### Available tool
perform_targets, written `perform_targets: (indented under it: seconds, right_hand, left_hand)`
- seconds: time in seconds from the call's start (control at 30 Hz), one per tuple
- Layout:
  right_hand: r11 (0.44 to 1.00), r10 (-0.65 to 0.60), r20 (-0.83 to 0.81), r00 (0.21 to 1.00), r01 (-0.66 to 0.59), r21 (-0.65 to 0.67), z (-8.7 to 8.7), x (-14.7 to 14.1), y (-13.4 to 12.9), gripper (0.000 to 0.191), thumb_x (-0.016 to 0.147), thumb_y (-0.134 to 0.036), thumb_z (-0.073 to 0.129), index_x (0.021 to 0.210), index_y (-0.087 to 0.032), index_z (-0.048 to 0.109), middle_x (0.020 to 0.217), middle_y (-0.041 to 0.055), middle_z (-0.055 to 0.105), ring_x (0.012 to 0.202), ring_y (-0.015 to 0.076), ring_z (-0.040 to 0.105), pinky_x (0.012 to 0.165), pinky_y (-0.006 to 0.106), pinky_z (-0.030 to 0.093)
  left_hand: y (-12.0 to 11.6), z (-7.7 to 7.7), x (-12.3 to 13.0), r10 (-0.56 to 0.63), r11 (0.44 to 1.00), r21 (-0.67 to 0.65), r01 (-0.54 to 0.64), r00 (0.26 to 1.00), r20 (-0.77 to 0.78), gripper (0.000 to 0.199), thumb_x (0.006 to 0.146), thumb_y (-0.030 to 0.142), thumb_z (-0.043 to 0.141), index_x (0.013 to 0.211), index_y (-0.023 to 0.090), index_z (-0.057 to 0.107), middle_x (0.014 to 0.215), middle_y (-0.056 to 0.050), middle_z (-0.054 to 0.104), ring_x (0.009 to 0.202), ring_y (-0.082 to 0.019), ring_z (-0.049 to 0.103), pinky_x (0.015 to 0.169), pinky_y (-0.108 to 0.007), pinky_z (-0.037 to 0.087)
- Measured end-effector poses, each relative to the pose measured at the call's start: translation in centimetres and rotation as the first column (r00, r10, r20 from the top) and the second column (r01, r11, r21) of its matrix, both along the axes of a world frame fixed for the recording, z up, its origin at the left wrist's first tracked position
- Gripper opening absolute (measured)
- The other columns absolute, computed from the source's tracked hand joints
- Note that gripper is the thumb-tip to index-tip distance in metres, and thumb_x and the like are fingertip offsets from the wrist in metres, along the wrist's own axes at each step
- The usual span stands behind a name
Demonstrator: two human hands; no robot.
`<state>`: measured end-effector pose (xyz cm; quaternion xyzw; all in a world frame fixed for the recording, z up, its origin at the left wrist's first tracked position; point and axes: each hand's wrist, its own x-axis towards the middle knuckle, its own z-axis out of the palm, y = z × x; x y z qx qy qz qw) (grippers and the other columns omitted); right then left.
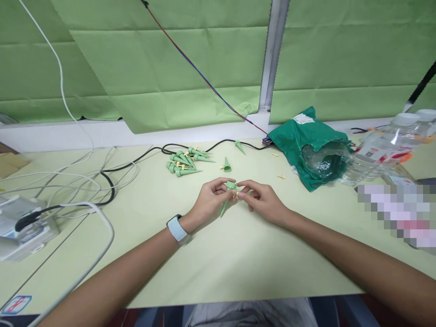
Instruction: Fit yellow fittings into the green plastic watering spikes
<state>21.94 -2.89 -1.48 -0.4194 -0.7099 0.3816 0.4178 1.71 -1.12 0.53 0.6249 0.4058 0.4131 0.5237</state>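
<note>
My left hand (218, 196) is closed around a green plastic watering spike (231, 185), its wide capped end up and its tip slanting down to the left. At the spike's side, the fingers of my right hand (260, 200) pinch a small yellow valve (235, 194); whether it sits in the spike is hidden by the fingers. Just beyond the hands, another green spike (227, 165) stands with its open end toward me and a yellow valve (221, 167) beside it. Farther back lies a loose spike (240, 146).
A pile of green spikes (184, 159) with yellow valves lies back left. Two loose yellow valves (281, 177) are right of centre, near a torn green bag (296, 136). Clear plastic bottles (378, 145) stand at right; cables and a white power strip (30, 227) occupy the left.
</note>
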Motion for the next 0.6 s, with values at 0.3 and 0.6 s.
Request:
perform_targets:
  seconds: [0.3,0.6]
  right_hand:
    - [0.974,-0.07,0.085,0.994,0.05,0.22,-0.4,0.0,0.0,0.006,0.089,-0.026,0.063,0.09,-0.02,0.063,0.084,0.001,0.064,0.058,0.011,0.054,0.057,0.025,0.042]
    - [0.914,-0.354,0.734,0.579,0.045,0.404,1.5,3.9,1.9,0.015,0.091,-0.026,0.053,0.086,-0.019,0.065,0.091,0.0061,0.065,0.07,0.0164,0.058,0.059,0.029,0.029]
  left_hand:
    - [-0.1,0.0,0.0,-0.006,0.999,-0.037,0.007,0.999,0.034,0.041,0.079,0.037,0.078,0.113,0.015,0.069,0.077,-0.002,0.068,0.076,-0.018,0.071,0.08,-0.034,0.058]
    - [0.0,0.3,0.0,0.05,0.996,-0.083,-0.045,0.997,0.058,0.039,0.078,0.036,0.08,0.11,0.017,0.07,0.071,0.002,0.061,0.075,-0.019,0.073,0.084,-0.037,0.058]
